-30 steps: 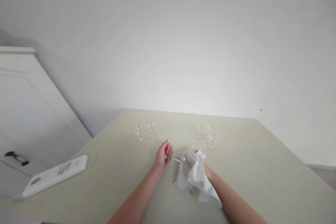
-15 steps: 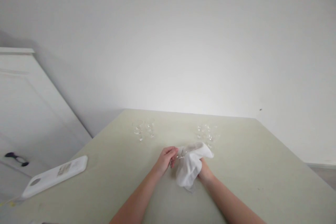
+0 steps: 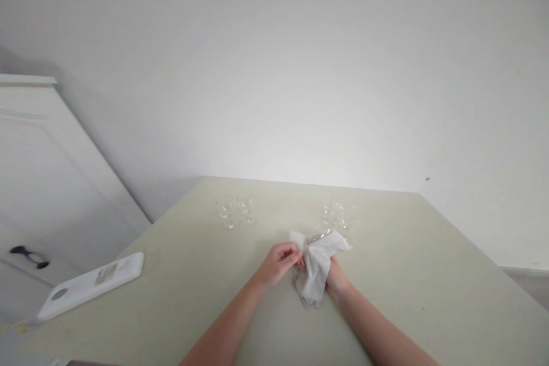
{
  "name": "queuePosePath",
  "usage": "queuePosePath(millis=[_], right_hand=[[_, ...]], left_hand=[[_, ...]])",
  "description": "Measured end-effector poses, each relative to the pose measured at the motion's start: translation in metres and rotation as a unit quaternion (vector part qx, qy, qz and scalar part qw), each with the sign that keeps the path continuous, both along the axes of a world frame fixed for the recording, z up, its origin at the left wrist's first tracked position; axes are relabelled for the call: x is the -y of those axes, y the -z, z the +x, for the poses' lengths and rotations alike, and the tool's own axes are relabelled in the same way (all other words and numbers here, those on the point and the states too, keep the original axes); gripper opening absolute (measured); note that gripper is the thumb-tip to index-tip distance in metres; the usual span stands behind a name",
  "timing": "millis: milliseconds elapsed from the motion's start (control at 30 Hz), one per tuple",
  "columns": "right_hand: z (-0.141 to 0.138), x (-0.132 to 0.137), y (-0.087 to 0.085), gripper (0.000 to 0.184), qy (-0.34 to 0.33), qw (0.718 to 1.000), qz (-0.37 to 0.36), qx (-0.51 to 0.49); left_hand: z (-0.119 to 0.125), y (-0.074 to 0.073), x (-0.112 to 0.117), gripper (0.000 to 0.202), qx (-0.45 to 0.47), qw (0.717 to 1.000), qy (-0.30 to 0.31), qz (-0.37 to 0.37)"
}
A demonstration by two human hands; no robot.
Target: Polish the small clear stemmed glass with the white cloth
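Note:
My left hand [image 3: 279,264] is closed, its fingertips pinching at the left side of a white cloth [image 3: 318,266], where the stem end of a small clear stemmed glass appears to be. Part of the glass [image 3: 319,236] glints at the top of the cloth; the rest is wrapped and hidden. From the right, my right hand [image 3: 337,277] grips the cloth from beneath, most of its fingers covered by it. Beyond my hands stand clear stemmed glasses: a small group [image 3: 231,214] at back left and another group [image 3: 338,216] behind the cloth.
The pale green table [image 3: 180,297] reaches to a white wall [image 3: 274,68]. On its left lies a long white power strip [image 3: 92,285] with a cord. A white cabinet [image 3: 51,183] with a dark handle stands beyond the left edge. Something dark shows at the bottom left edge.
My left hand has moved slightly right, closer against the cloth. The cloth has shifted and folded differently around the glass; the stem that showed between hand and cloth is now mostly hidden.

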State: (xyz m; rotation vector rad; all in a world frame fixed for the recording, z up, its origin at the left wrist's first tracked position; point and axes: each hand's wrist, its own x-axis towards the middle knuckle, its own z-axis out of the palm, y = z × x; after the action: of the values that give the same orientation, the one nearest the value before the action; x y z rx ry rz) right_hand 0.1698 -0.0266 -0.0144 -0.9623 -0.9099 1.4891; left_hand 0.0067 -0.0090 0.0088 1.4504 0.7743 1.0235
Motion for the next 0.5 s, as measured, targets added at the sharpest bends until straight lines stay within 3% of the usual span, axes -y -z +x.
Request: queuePosePath(millis=[133,200,267,367,500], right_hand=[[0.002,-0.001,-0.002,0.04,0.009,0.999,0.021,0.024],[0.006,-0.002,-0.004,0.048,0.022,0.998,0.027,0.054],[0.008,-0.002,-0.006,0.051,0.005,0.994,0.051,0.101],[0.008,0.002,-0.007,0.046,-0.1,0.973,0.121,0.168],[0.007,0.008,-0.001,0.043,-0.195,0.954,0.148,0.172]], left_hand=[[-0.001,0.0,-0.001,0.034,-0.015,0.993,-0.115,0.022],[-0.004,0.002,-0.003,0.032,-0.015,0.989,-0.142,0.026],[-0.005,0.004,-0.005,0.031,0.002,0.99,-0.137,0.035],[-0.005,0.008,-0.007,0.045,0.064,0.992,-0.1,0.042],[-0.003,0.009,-0.007,0.058,0.106,0.993,-0.05,0.004]])
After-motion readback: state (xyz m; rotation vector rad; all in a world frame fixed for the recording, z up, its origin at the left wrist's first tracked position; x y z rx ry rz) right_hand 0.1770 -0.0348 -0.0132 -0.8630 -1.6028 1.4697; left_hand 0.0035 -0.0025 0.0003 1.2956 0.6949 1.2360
